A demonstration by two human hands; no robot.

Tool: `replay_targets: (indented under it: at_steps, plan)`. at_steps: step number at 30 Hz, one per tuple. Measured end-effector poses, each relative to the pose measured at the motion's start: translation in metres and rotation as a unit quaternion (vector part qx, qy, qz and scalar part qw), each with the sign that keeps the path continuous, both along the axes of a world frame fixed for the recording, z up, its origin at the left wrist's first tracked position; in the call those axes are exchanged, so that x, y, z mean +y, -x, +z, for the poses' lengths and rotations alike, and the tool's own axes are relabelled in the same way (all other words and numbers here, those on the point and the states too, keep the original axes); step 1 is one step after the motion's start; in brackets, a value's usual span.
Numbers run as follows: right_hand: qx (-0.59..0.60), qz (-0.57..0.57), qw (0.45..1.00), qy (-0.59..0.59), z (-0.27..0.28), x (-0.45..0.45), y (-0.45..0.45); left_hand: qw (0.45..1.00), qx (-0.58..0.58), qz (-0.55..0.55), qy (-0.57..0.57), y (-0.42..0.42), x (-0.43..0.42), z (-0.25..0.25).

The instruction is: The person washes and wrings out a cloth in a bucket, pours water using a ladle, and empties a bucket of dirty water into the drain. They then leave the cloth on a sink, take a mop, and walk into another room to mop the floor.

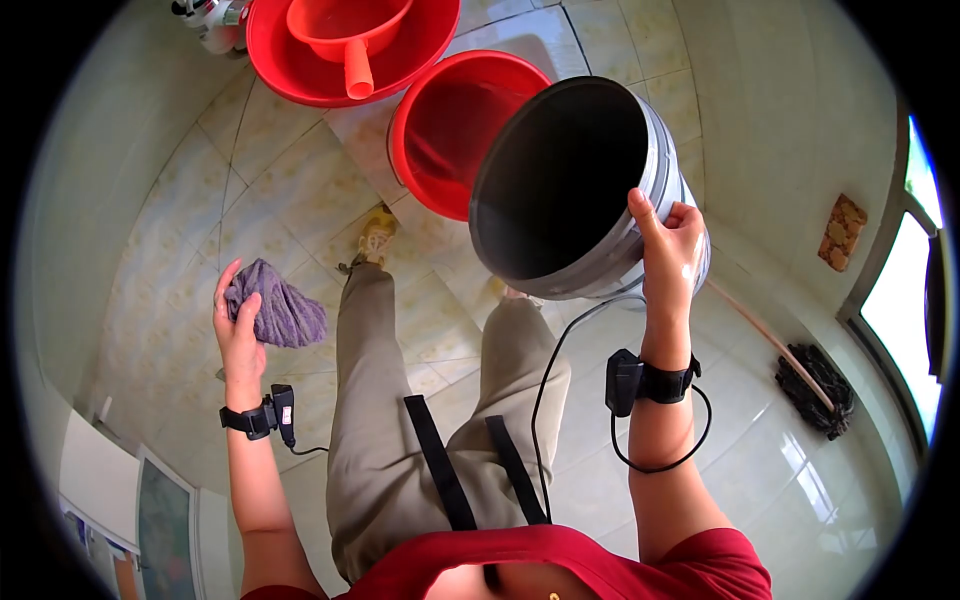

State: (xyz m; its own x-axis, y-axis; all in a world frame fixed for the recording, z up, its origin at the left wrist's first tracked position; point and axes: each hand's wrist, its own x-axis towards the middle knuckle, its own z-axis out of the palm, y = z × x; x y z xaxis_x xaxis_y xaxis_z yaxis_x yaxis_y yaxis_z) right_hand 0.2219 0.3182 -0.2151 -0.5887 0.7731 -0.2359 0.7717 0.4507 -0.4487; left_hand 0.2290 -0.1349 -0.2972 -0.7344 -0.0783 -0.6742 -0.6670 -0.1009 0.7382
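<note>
A crumpled purple-grey cloth (277,305) hangs from my left hand (240,325), whose thumb and fingers are closed on it. My right hand (668,240) grips the rim of a grey bucket (660,165) with a dark inside. The thumb lies over the rim and the fingers are on the outer wall. The bucket is tilted, its mouth toward the upper left, and its bottom is lost in shadow. Behind it stands a red bucket (425,130), partly covered by the grey one in this view.
A wide red basin (285,75) with a red dipper (357,65) in it is at the top. Bottles (215,22) stand beside it. On the right, a dark mop (815,390) lies near the wall, under a window (900,290). The floor is tiled.
</note>
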Motion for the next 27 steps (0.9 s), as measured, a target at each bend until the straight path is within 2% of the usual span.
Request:
replay_targets:
  at_steps: [4, 10, 12, 19, 24, 25, 27]
  plan:
    - [-0.049, 0.035, 0.995, -0.082, 0.000, -0.011, 0.015, 1.000, -0.002, 0.004, 0.008, 0.001, 0.002, 0.002]
    - [-0.053, 0.031, 0.993, -0.098, 0.001, -0.026, 0.031, 1.000, -0.002, 0.007, 0.015, 0.001, 0.004, 0.002]
    - [-0.087, 0.027, 0.992, -0.093, 0.004, -0.029, 0.036, 1.000, -0.001, 0.012, 0.014, 0.001, 0.003, 0.002]
    - [-0.060, 0.032, 0.993, -0.099, 0.001, -0.013, 0.025, 1.000, -0.008, 0.008, 0.019, -0.002, 0.000, -0.003]
    - [0.003, -0.025, 0.999, 0.028, 0.014, 0.016, -0.005, 1.000, -0.009, -0.005, 0.022, -0.003, -0.001, -0.002]
    - [0.065, -0.036, 0.995, 0.074, 0.012, 0.025, -0.015, 1.000, -0.004, -0.008, 0.028, -0.003, -0.001, -0.003]
    - [0.115, -0.055, 0.979, 0.158, 0.019, 0.041, -0.035, 0.999, -0.001, -0.013, 0.031, -0.005, -0.002, -0.002]
